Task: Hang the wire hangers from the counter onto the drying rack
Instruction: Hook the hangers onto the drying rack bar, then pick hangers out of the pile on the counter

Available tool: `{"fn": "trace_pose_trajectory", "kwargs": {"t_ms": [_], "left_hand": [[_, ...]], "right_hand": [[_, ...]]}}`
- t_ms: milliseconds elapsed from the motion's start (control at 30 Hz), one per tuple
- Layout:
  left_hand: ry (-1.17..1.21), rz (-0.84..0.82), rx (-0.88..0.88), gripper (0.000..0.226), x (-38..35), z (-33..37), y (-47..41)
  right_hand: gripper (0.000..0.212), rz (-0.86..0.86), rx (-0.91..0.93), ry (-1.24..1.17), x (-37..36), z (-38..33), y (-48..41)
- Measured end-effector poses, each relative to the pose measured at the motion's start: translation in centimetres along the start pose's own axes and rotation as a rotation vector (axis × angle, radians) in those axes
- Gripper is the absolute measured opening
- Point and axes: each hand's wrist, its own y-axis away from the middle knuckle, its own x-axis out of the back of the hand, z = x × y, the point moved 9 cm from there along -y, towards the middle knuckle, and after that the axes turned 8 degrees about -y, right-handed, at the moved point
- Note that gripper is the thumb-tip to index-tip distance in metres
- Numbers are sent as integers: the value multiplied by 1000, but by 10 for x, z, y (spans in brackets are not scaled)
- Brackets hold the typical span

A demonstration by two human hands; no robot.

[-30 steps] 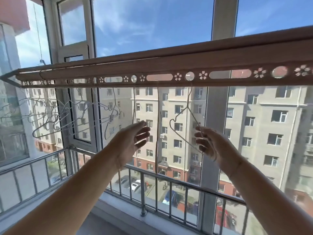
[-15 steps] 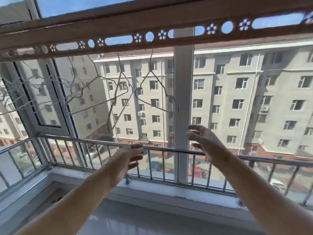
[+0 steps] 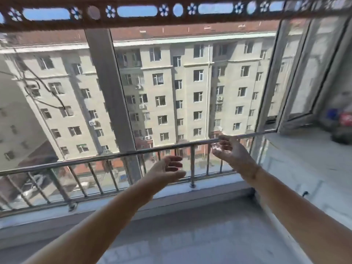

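The drying rack (image 3: 133, 22) runs left to right overhead, and blurred wire hangers (image 3: 41, 80) dangle below its left end. The left hand (image 3: 167, 168) and right hand (image 3: 232, 151) hover by the railing (image 3: 114, 155) — both empty, fingers loosely spread.

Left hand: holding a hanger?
No, the left hand is open, fingers loosely spread with nothing in them, held out in front of the railing.

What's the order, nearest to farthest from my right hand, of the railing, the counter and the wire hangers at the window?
1. Railing: its top bar is at the fingertips of the right hand.
2. Counter: just to the right.
3. Wire hangers: far left, blurred.
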Motion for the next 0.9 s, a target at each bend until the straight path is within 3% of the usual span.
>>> {"fn": "trace_pose_trajectory", "kwargs": {"t_ms": [400, 900], "left_hand": [[4, -340, -112, 47, -280, 74, -85], [-87, -688, -150, 49, -535, 116, -234]], "right_hand": [[58, 436, -182, 167, 289, 83, 119], [23, 970, -442, 146, 529, 194, 208]]}}
